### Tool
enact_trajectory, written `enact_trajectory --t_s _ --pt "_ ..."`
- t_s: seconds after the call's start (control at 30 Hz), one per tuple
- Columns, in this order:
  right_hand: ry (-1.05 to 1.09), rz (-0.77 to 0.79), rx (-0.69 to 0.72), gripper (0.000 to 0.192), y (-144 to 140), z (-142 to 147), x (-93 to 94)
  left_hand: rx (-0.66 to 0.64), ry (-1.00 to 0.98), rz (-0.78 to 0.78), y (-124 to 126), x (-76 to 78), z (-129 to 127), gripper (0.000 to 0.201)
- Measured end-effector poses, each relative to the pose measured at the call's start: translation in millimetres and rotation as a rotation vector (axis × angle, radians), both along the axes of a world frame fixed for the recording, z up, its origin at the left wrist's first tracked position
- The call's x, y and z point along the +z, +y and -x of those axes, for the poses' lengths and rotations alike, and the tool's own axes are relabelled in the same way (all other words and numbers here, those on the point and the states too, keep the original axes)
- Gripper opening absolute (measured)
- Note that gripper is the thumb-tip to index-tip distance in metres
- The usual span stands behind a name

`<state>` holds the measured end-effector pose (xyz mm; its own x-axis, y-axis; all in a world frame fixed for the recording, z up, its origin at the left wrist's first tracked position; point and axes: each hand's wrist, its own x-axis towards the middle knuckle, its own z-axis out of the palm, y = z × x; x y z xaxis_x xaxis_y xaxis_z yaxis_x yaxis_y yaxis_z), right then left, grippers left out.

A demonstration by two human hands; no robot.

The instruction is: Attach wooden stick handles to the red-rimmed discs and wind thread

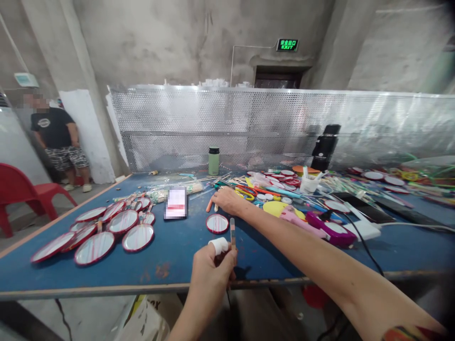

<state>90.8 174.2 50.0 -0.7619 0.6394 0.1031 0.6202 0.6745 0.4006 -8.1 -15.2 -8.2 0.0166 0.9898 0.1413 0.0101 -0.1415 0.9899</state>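
Observation:
My left hand (212,270) hovers over the table's near edge and grips a thin flat stick (232,231) upright; its forefinger is wrapped in white tape. My right hand (227,199) reaches out across the blue table (170,255) and rests on several sticks (209,204), fingers curled over them. A small round mirror with a red rim (217,223) lies between the two hands. A pile of sticks and coloured parts (249,184) lies just beyond the right hand.
Several red-rimmed mirrors on handles (106,229) lie at the left. A phone (176,203), a green flask (213,161), a pink glue gun (313,225), a white cup (308,183) and cables sit further back. A person stands far left by a red chair (21,189).

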Motion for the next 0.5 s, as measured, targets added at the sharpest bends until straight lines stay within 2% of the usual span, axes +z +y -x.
enact_trajectory --t_s 0.13,0.23,0.37,0.5 --pt "0.037 0.005 -0.027 0.025 -4 -1 8.3 -0.002 -0.009 -0.003 0 -1.4 1 0.022" --pt "0.089 0.0 -0.089 0.025 -17 -13 20.3 -0.027 -0.014 -0.006 -2 -2.7 1 0.021" --pt "0.12 0.07 -0.192 0.025 -56 -38 28.7 -0.071 -0.031 -0.002 -8 -1.6 2 0.019" --pt "0.123 0.176 -0.215 0.025 -96 -50 22.0 -0.057 -0.062 0.005 -12 4.3 1 0.021"
